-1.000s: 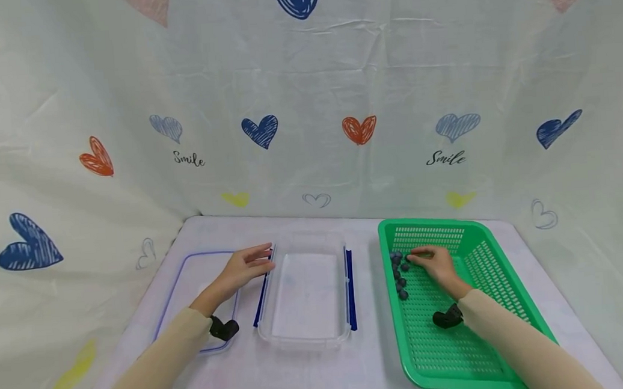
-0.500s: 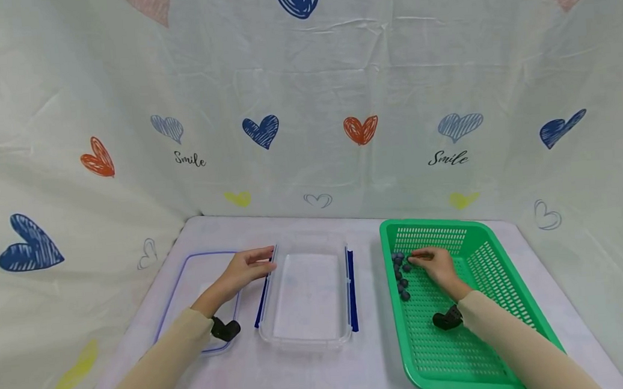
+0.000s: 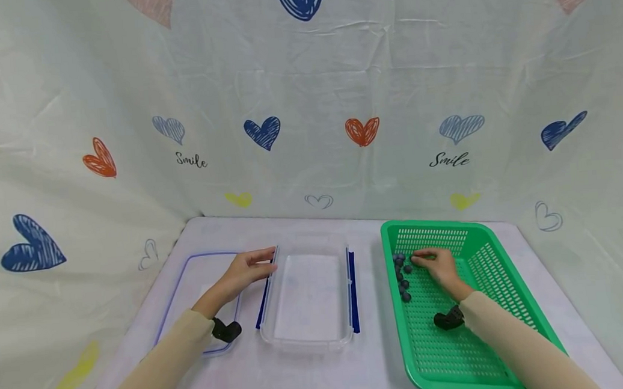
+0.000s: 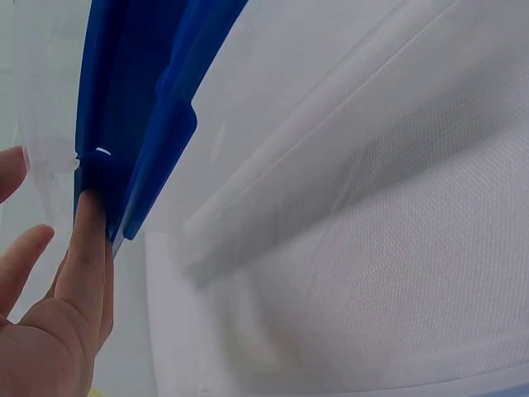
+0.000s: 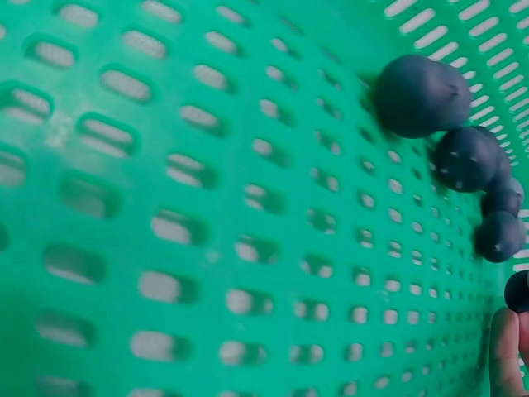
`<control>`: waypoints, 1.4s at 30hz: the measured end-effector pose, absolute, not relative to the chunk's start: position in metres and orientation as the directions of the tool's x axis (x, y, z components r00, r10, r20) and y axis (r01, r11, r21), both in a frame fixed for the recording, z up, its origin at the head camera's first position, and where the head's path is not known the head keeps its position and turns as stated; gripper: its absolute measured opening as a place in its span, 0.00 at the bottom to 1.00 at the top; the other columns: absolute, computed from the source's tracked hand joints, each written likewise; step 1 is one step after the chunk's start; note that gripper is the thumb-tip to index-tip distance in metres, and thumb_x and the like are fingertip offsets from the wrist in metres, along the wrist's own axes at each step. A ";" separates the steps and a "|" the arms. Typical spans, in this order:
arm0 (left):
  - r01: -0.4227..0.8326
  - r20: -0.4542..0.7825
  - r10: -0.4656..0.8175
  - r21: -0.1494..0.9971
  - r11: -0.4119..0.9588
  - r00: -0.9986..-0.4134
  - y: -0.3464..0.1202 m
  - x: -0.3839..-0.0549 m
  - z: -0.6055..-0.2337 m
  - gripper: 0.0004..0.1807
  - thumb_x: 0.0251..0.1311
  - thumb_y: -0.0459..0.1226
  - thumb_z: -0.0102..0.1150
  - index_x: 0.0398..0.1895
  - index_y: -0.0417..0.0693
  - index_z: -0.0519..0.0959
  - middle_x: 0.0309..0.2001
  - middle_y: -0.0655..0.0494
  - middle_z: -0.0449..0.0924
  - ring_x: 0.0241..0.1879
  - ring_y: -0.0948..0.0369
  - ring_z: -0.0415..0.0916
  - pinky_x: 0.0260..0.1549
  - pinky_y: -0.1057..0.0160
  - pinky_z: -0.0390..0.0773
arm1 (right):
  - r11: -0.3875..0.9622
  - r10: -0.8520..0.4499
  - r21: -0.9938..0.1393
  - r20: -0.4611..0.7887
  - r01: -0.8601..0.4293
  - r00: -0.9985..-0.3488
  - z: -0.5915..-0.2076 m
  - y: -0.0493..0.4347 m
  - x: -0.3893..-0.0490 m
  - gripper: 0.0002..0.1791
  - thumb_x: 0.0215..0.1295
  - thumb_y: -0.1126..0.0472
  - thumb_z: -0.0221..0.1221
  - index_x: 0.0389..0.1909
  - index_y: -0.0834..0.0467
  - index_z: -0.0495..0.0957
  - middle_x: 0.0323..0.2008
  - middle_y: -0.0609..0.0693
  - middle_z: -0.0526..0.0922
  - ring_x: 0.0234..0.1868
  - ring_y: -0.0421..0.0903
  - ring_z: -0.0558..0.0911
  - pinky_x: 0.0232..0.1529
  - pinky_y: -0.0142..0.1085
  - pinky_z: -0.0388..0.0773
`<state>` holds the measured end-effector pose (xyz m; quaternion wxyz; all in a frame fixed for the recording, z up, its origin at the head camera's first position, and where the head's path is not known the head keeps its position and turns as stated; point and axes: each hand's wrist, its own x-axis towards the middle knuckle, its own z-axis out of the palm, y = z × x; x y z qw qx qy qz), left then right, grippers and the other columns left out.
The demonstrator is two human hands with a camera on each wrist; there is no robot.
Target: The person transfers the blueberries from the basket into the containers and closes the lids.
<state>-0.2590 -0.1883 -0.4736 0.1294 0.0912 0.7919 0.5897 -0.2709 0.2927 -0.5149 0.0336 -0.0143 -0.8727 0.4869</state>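
My right hand (image 3: 443, 269) reaches into the green basket (image 3: 414, 356) and pinches a blueberry (image 5: 517, 291) between thumb and fingers. Beside it, several loose blueberries (image 3: 406, 297) lie along the basket's left wall; the right wrist view shows some of these blueberries (image 5: 468, 159) close up on the slotted floor. My left hand (image 3: 245, 269) touches the left rim of a clear plastic container (image 3: 313, 342), its fingers fairly straight. In the left wrist view, fingers of that hand (image 4: 74, 289) rest against the blue side latch (image 4: 157, 157).
A clear lid with a blue-edged seal (image 3: 190, 258) lies flat left of the container, partly under the left forearm. Another blue latch (image 3: 353, 293) hangs open on the container's right side. A pale cloth (image 3: 378, 370) covers the table, and a heart-printed curtain (image 3: 309, 86) stands behind.
Both hands keep nearly the same place and pose. The whole head view has shifted very slightly; the blueberries stay along the basket's left wall.
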 end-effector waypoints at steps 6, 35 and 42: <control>-0.010 -0.101 0.301 0.957 0.289 -0.948 -0.188 -0.258 -0.472 0.34 0.66 0.38 0.65 0.72 0.37 0.66 0.67 0.34 0.67 0.60 0.45 0.74 0.55 0.55 0.79 | 0.526 0.093 -0.850 0.019 0.033 -0.996 -0.507 0.298 -0.271 0.20 0.69 0.60 0.64 0.54 0.71 0.80 0.54 0.68 0.80 0.58 0.62 0.75 0.51 0.49 0.79; -0.073 -0.155 0.265 0.952 0.297 -0.952 -0.187 -0.260 -0.473 0.34 0.65 0.39 0.66 0.72 0.42 0.67 0.69 0.37 0.67 0.63 0.45 0.71 0.58 0.54 0.77 | 0.455 0.069 -0.890 0.034 0.001 -0.997 -0.451 0.306 -0.257 0.27 0.69 0.53 0.64 0.58 0.70 0.77 0.60 0.67 0.74 0.57 0.55 0.76 0.62 0.58 0.71; -0.074 -0.153 0.266 0.955 0.286 -0.952 -0.187 -0.258 -0.472 0.33 0.65 0.37 0.65 0.72 0.41 0.67 0.69 0.35 0.66 0.64 0.44 0.69 0.57 0.54 0.77 | 0.448 0.041 -0.894 0.044 -0.022 -0.998 -0.438 0.303 -0.255 0.29 0.68 0.50 0.64 0.58 0.69 0.78 0.60 0.67 0.75 0.39 0.29 0.79 0.62 0.59 0.70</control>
